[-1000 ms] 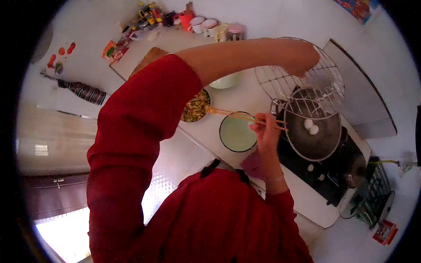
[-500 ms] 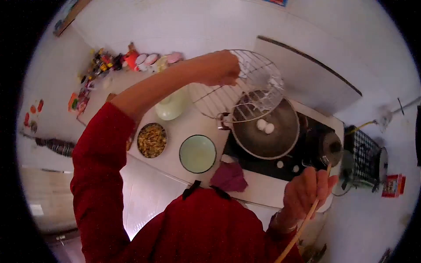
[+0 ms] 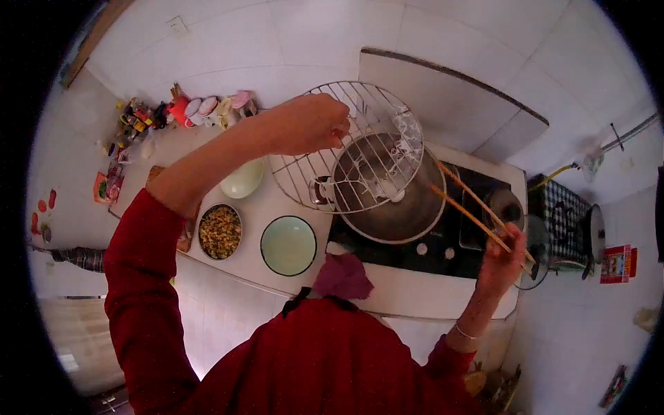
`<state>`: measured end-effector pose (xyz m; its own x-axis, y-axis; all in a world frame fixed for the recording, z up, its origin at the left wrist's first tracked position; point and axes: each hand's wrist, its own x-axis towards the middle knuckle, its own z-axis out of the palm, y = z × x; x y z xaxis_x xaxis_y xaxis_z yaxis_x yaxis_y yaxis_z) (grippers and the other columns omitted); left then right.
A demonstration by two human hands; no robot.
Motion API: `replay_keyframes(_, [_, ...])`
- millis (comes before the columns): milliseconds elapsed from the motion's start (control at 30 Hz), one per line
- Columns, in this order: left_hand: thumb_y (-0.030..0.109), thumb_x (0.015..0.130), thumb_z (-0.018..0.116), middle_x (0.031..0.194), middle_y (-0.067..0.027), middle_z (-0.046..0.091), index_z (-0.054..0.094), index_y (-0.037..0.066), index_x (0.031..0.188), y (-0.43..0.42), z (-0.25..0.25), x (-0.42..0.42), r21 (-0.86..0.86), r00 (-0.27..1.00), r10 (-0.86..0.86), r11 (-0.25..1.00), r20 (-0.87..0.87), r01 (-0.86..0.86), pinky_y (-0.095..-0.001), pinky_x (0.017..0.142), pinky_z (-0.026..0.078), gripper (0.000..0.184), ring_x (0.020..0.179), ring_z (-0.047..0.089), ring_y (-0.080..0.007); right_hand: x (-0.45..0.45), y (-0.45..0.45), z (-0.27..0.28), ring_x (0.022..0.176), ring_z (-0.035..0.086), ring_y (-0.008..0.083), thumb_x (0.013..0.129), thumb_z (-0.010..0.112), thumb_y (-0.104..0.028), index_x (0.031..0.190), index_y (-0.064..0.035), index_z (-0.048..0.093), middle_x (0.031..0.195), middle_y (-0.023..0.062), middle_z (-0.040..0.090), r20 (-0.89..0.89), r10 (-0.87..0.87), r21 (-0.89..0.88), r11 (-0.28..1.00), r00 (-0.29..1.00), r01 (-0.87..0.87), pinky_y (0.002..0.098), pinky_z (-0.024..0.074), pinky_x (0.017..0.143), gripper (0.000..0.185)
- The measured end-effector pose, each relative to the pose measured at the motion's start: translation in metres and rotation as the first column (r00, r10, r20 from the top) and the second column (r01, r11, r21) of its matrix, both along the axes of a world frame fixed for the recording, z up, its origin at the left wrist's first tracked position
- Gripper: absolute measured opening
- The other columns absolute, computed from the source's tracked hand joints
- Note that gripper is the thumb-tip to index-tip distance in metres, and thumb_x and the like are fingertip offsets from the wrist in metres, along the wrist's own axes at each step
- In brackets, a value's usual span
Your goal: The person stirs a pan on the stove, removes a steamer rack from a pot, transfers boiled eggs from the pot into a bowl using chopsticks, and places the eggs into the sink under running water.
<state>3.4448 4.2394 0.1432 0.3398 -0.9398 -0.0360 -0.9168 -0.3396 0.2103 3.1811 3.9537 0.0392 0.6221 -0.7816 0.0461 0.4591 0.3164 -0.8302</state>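
My left hand (image 3: 315, 124) is closed on a round wire rack (image 3: 304, 181), held tilted above a large metal pot (image 3: 415, 225). White residue (image 3: 407, 142) sticks to the rack's right side. My right hand (image 3: 503, 261) grips a pair of long wooden chopsticks (image 3: 467, 209), their tips spread apart near the pot's right rim. Through the rack's bars, white round things (image 3: 395, 195) show in the pot, partly hidden. The pot stands on a black stove (image 3: 387, 256).
Left of the stove are a green bowl (image 3: 289, 245), a bowl of chopped food (image 3: 220, 232) and a pale green container (image 3: 242, 181). A purple cloth (image 3: 343, 277) lies at the counter's front edge. A small dark pot (image 3: 506, 207) and a glass lid (image 3: 536, 252) are on the right.
My right hand has moved up and toward the pot, and the chopsticks now point at it, spread apart. The view has shifted; the rack now covers more of the white round things.
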Motion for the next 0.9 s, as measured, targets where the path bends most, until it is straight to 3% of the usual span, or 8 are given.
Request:
replay_keyframes(100, [0.016, 0.08, 0.061, 0.082, -0.0113, 0.054, 0.062, -0.001, 0.086, -0.006, -0.001, -0.007, 0.038, 0.999, 0.023, 0.999, -0.031, -0.022, -0.0401, 0.069, 0.045, 0.017, 0.078, 0.057, -0.0289, 0.013, 0.008, -0.006, 0.053, 0.049, 0.0102, 0.094, 0.044, -0.025, 0.101, 0.0007, 0.057, 0.081, 0.0083, 0.058, -0.004, 0.097, -0.054, 0.994, 0.995, -0.097, 0.0246, 0.0435, 0.049, 0.029])
replay_keyframes(233, [0.015, 0.081, 0.06, 0.083, -0.0116, 0.054, 0.062, 0.0, 0.086, -0.005, -0.01, -0.013, 0.016, 0.997, 0.036, 0.999, -0.072, -0.035, -0.0405, 0.07, 0.045, 0.017, 0.077, 0.057, -0.03, 0.027, 0.007, -0.019, 0.053, 0.049, 0.0106, 0.095, 0.044, -0.027, 0.098, 0.0019, 0.057, 0.08, 0.0088, 0.059, 0.046, 0.161, 0.001, 0.987, 0.986, -0.161, 0.0256, 0.0452, 0.05, 0.032])
replay_keyframes(300, [0.015, 0.081, 0.06, 0.083, -0.0118, 0.054, 0.061, 0.0, 0.085, -0.005, -0.008, -0.016, 0.04, 0.999, -0.037, 0.998, -0.036, 0.039, -0.0406, 0.069, 0.045, 0.016, 0.077, 0.057, -0.0303, 0.028, 0.006, -0.025, 0.055, 0.046, 0.0097, 0.095, 0.044, -0.027, 0.097, 0.0017, 0.059, 0.08, 0.0081, 0.059, 0.074, 0.179, 0.031, 0.983, 0.981, -0.181, 0.0231, 0.0412, 0.052, 0.033])
replay_keyframes(433, [0.016, 0.081, 0.06, 0.082, -0.0119, 0.054, 0.061, 0.0, 0.086, -0.004, -0.013, -0.013, 0.039, 0.998, -0.029, 0.999, -0.062, 0.032, -0.0409, 0.069, 0.045, 0.017, 0.078, 0.057, -0.0301, 0.036, -0.002, -0.035, 0.056, 0.044, 0.0088, 0.095, 0.044, -0.028, 0.096, 0.0014, 0.06, 0.079, 0.0066, 0.058, 0.105, 0.262, 0.064, 0.961, 0.959, -0.269, 0.0218, 0.0392, 0.053, 0.033])
replay_keyframes(533, [0.016, 0.08, 0.06, 0.083, -0.0123, 0.054, 0.06, 0.0, 0.083, -0.002, -0.016, -0.016, 0.034, 0.995, 0.001, 0.999, -0.099, 0.002, -0.041, 0.07, 0.045, 0.016, 0.08, 0.057, -0.0305, 0.042, 0.002, -0.039, 0.053, 0.046, 0.0104, 0.096, 0.042, -0.028, 0.094, 0.0036, 0.057, 0.068, 0.0064, 0.053, 0.107, 0.229, 0.143, 0.96, 0.968, -0.243, 0.0253, 0.0403, 0.05, 0.035])
replay_keyframes(700, [0.014, 0.077, 0.061, 0.083, -0.0135, 0.054, 0.06, -0.001, 0.075, 0.003, -0.021, -0.02, 0.034, 0.994, 0.029, 0.999, -0.103, -0.025, -0.0415, 0.072, 0.045, 0.015, 0.08, 0.057, -0.0313, 0.045, 0.006, -0.044, 0.053, 0.045, 0.0103, 0.095, 0.043, -0.029, 0.091, 0.0034, 0.057, 0.066, 0.0053, 0.051, 0.072, 0.187, 0.219, 0.955, 0.98, -0.199, 0.0249, 0.0401, 0.052, 0.036])
replay_keyframes(800, [0.015, 0.078, 0.06, 0.083, -0.0131, 0.053, 0.06, -0.001, 0.076, 0.005, -0.021, -0.021, 0.037, 0.987, 0.048, 0.998, -0.151, -0.043, -0.0416, 0.072, 0.045, 0.016, 0.081, 0.057, -0.031, 0.046, 0.009, -0.045, 0.053, 0.045, 0.0104, 0.095, 0.043, -0.029, 0.092, 0.0034, 0.057, 0.067, 0.0055, 0.052, 0.066, 0.184, 0.243, 0.95, 0.981, -0.195, 0.0251, 0.0408, 0.051, 0.036])
replay_keyframes(900, [0.017, 0.082, 0.058, 0.082, -0.011, 0.053, 0.059, -0.001, 0.088, 0.01, -0.028, -0.019, 0.009, 0.997, -0.02, 1.0, -0.077, 0.02, -0.0416, 0.068, 0.045, 0.019, 0.077, 0.058, -0.0301, 0.046, 0.016, -0.044, 0.053, 0.046, 0.0102, 0.095, 0.043, -0.029, 0.093, 0.0034, 0.057, 0.069, 0.0057, 0.053, 0.026, 0.147, 0.255, 0.955, 0.989, -0.148, 0.0256, 0.0422, 0.051, 0.036])
